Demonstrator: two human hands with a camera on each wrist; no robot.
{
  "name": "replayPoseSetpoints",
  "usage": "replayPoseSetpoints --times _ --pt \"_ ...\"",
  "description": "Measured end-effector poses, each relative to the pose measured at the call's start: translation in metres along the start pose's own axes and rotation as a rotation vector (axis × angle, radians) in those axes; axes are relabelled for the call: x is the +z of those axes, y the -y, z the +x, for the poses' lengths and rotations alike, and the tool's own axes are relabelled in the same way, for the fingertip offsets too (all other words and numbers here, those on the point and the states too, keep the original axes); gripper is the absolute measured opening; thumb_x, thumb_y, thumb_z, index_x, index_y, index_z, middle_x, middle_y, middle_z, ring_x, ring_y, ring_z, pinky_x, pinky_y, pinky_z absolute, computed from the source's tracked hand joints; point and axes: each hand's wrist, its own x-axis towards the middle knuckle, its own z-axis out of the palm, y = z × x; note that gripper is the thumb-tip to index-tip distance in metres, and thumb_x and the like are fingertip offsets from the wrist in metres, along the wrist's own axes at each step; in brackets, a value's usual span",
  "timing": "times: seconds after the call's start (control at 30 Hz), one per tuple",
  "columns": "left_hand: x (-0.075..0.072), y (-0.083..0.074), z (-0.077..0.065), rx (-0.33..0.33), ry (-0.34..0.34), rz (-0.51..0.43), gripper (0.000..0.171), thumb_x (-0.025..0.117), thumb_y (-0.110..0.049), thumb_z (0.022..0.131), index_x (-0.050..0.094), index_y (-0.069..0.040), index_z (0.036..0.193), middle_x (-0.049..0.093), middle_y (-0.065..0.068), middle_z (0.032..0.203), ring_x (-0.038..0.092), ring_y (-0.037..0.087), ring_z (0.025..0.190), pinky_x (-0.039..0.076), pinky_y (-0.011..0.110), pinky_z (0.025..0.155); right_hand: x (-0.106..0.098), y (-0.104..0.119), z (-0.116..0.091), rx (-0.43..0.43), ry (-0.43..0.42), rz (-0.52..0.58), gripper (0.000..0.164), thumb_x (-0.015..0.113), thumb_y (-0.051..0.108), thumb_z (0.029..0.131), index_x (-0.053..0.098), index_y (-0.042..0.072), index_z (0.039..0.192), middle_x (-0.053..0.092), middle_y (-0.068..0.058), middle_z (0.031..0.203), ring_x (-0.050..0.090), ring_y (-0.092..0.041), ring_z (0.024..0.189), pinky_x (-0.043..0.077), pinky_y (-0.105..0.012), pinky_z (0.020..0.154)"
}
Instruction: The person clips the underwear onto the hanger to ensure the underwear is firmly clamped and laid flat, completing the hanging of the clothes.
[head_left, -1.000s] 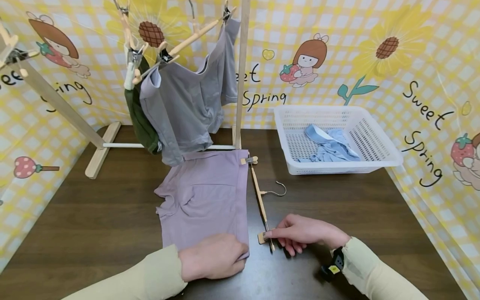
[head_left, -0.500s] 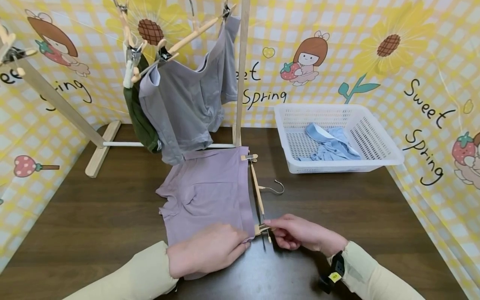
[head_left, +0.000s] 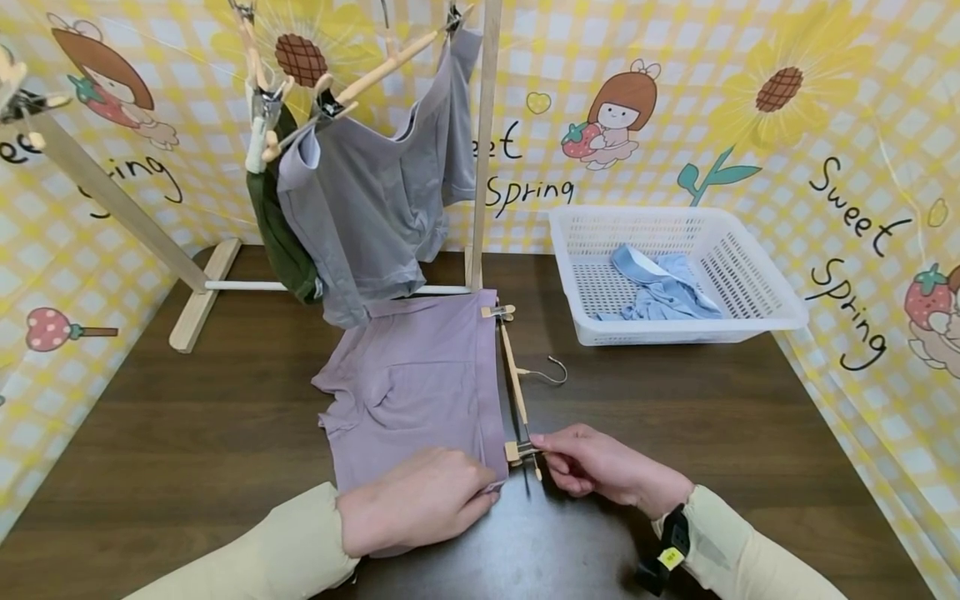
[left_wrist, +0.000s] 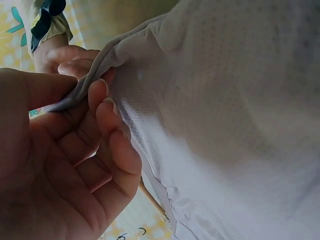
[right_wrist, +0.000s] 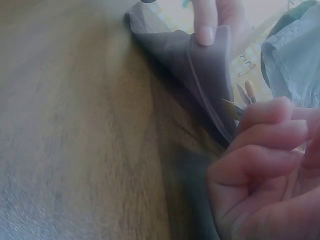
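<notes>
Lilac boxer briefs [head_left: 420,383] lie on the table, waistband facing right. My left hand [head_left: 416,500] pinches the near corner of the waistband, and its thumb and fingers show around the fabric in the left wrist view. Beside the waistband lies a wooden clip hanger [head_left: 513,375] with a metal hook. Its far clip [head_left: 495,312] sits on the waistband's far end. My right hand [head_left: 600,462] pinches the near clip [head_left: 519,452], whose tip is at the waistband's edge; whether it has fabric between its jaws I cannot tell. Curled right fingers [right_wrist: 265,155] fill the right wrist view's corner.
A wooden rack [head_left: 486,158] stands at the back left, with grey boxer briefs [head_left: 367,200] and a dark green garment [head_left: 279,233] hanging from clip hangers. A white plastic basket [head_left: 682,333] at the back right holds a light blue garment [head_left: 660,287].
The waistband's near corner has been lifted and shifted right by my left hand. My right hand has brought the near clip up and left to the waistband. Little differs over the last half second.
</notes>
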Motion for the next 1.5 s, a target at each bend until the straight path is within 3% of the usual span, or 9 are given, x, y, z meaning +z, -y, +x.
replayPoseSetpoints --times 0.23,0.43,0.6,0.7,0.83,1.0,1.13,1.33,1.5 --pt "-0.001 -0.001 0.003 0.003 -0.001 0.017 0.022 0.059 -0.021 0.102 0.057 -0.023 0.081 0.048 -0.016 0.064 0.051 0.0 0.057 0.046 0.03 0.054 0.003 0.0 0.005 -0.022 0.009 0.015 0.053 0.05 0.031 0.108 0.038 0.001 0.067 0.039 0.001 0.053 0.033 -0.007 0.044 0.029 -0.022 0.046" --pt "-0.004 -0.004 0.008 0.019 -0.014 0.025 0.022 0.059 -0.023 0.103 0.056 -0.023 0.082 0.047 -0.014 0.067 0.048 0.002 0.057 0.044 0.028 0.052 0.011 0.0 0.011 0.036 -0.02 -0.021 0.052 0.053 0.039 0.105 0.044 0.008 0.065 0.041 0.001 0.052 0.032 -0.007 0.044 0.028 -0.021 0.045" --pt "-0.01 0.001 0.011 -0.005 -0.005 -0.091 0.032 0.056 -0.035 0.106 0.054 -0.026 0.075 0.046 -0.016 0.062 0.045 -0.001 0.052 0.041 0.02 0.051 0.012 0.003 0.011 0.092 -0.041 -0.044 0.056 0.05 0.049 0.103 0.05 0.008 0.066 0.046 0.0 0.054 0.035 -0.008 0.045 0.029 -0.02 0.044" --pt "-0.017 0.008 0.017 -0.045 -0.05 -0.151 0.035 0.054 -0.035 0.107 0.054 -0.025 0.073 0.046 -0.015 0.061 0.046 0.001 0.052 0.042 0.02 0.051 0.01 0.005 0.01 0.116 -0.029 -0.072 0.062 0.043 0.057 0.103 0.062 0.004 0.076 0.051 -0.001 0.058 0.041 -0.008 0.047 0.031 -0.021 0.044" --pt "-0.028 0.02 0.031 -0.092 -0.163 -0.13 0.023 0.061 -0.027 0.103 0.061 -0.021 0.081 0.049 -0.012 0.066 0.047 0.004 0.058 0.043 0.024 0.054 0.008 0.009 0.007 0.108 -0.05 -0.266 0.066 0.042 0.057 0.104 0.074 0.002 0.087 0.059 -0.004 0.058 0.047 -0.01 0.045 0.036 -0.022 0.043" --pt "-0.034 0.033 0.057 -0.189 -0.219 -0.102 0.011 0.067 -0.026 0.099 0.067 -0.015 0.096 0.055 -0.009 0.075 0.053 0.007 0.068 0.046 0.027 0.062 0.005 0.02 -0.001 0.09 -0.159 -0.709 0.068 0.046 0.062 0.102 0.074 0.012 0.066 0.056 -0.001 0.048 0.049 -0.013 0.042 0.043 -0.028 0.047" --pt "-0.034 0.041 0.08 -0.282 -0.202 -0.058 0.021 0.069 -0.03 0.098 0.067 -0.01 0.104 0.06 -0.005 0.081 0.058 0.011 0.073 0.049 0.029 0.068 -0.002 0.03 -0.004 0.098 -0.209 -0.833 0.069 0.048 0.065 0.099 0.07 0.013 0.06 0.054 0.001 0.047 0.049 -0.014 0.043 0.041 -0.031 0.049" --pt "-0.026 0.053 0.109 -0.353 -0.134 0.009 0.028 0.072 -0.035 0.096 0.067 -0.008 0.097 0.063 -0.001 0.082 0.059 0.016 0.073 0.05 0.032 0.069 -0.015 0.037 0.002 0.085 -0.235 -0.821 0.059 0.053 0.059 0.101 0.071 0.012 0.07 0.059 -0.001 0.055 0.055 -0.017 0.048 0.047 -0.034 0.051" --pt "-0.018 0.059 0.118 -0.412 -0.038 0.0 0.028 0.077 -0.037 0.091 0.064 -0.013 0.086 0.059 -0.004 0.075 0.056 0.015 0.07 0.046 0.03 0.063 -0.024 0.035 0.009 0.089 -0.22 -0.795 0.052 0.055 0.052 0.102 0.07 0.01 0.076 0.063 -0.003 0.064 0.059 -0.019 0.057 0.049 -0.034 0.056"
